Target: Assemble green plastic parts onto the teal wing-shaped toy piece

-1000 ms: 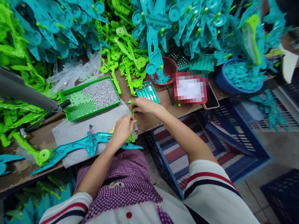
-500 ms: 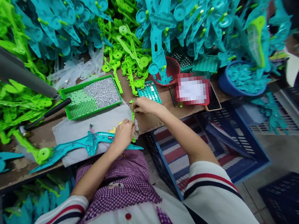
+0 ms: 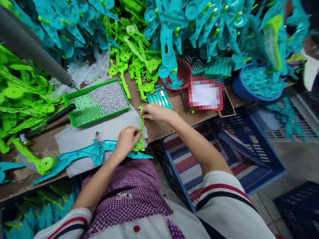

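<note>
While the upper end of a slim green piece [image 3: 142,122] is pinched by the fingertips of the right hand [image 3: 155,113], its lower part is met by the bunched fingertips of the left hand [image 3: 129,138]; whether it is gripped there cannot be told. Since a moment ago, the left hand has been drawn slightly toward nine o'clock, and more of the green piece's lower end has been uncovered. By judgement, the piece is being steadied from above, with handling from its other side eased. It is placed by the table's near edge, beside the cloth [image 3: 77,134]. Its long axis is run nearly twelve to six o'clock, with the narrow end pointed to twelve and the broader end to six.

Beyond the left wrist, toward nine o'clock, a long blue frame [image 3: 74,155] is laid, partly over the cloth. At eleven o'clock from the left hand a green tray [image 3: 83,113] of small metal bits is set. Above that tray, the tip of the grey driver [image 3: 35,49] has been shifted toward one o'clock. Just past the right hand, near twelve, a teal tray [image 3: 170,106] of shiny discs is placed.
</note>
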